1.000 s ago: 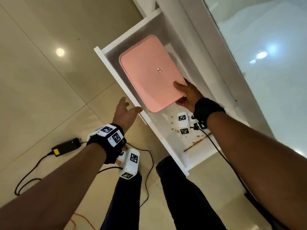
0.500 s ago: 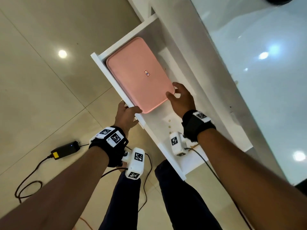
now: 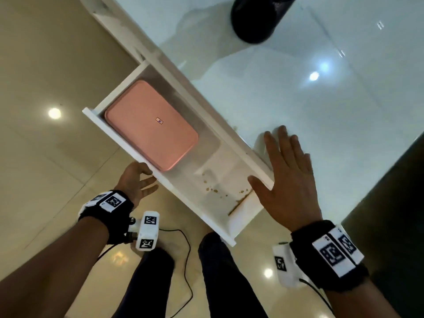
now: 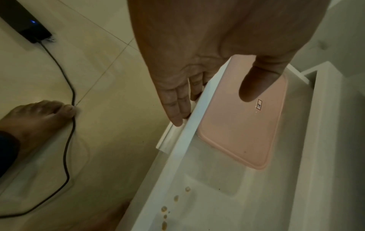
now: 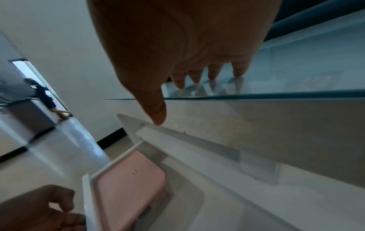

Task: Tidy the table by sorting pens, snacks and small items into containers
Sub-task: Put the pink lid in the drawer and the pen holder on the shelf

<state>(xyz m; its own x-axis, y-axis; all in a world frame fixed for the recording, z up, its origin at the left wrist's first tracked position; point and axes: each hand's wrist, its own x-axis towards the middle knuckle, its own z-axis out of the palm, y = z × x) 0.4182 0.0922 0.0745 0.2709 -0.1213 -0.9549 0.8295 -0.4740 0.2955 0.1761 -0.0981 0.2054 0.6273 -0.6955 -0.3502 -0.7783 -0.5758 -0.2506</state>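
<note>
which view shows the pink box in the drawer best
The head view: the whole pink box lies flat in the open drawer. In the left wrist view the left hand covers its far end; the right wrist view is blurred.

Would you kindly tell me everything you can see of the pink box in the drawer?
The pink box is a flat rectangle with rounded corners and a smooth matte lid, apparently plastic, bearing a tiny central label. It lies closed and flat at the left end of the open white drawer, close against its front wall. Neither hand touches it.
</note>
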